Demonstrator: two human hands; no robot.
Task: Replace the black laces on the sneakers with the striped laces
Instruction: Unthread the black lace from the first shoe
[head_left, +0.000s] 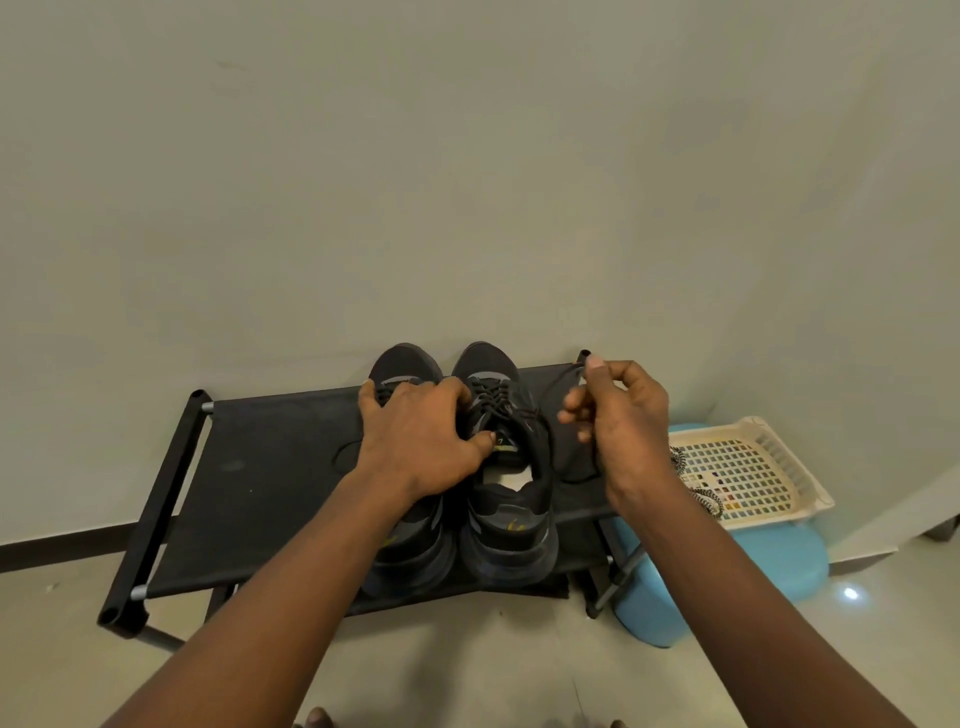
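Observation:
Two black sneakers stand side by side on a black fabric shoe rack, toes toward the wall. My left hand lies across the left sneaker, its thumb pressing the tongue of the right sneaker. My right hand is pinched on the loose end of the right sneaker's black lace, pulling it up and to the right. The striped laces lie in a cream plastic tray at the right, partly behind my right wrist.
The tray rests on a light blue stool beside the rack's right end. A plain wall rises right behind the rack. Pale tiled floor lies in front, with a bright light reflection at the right.

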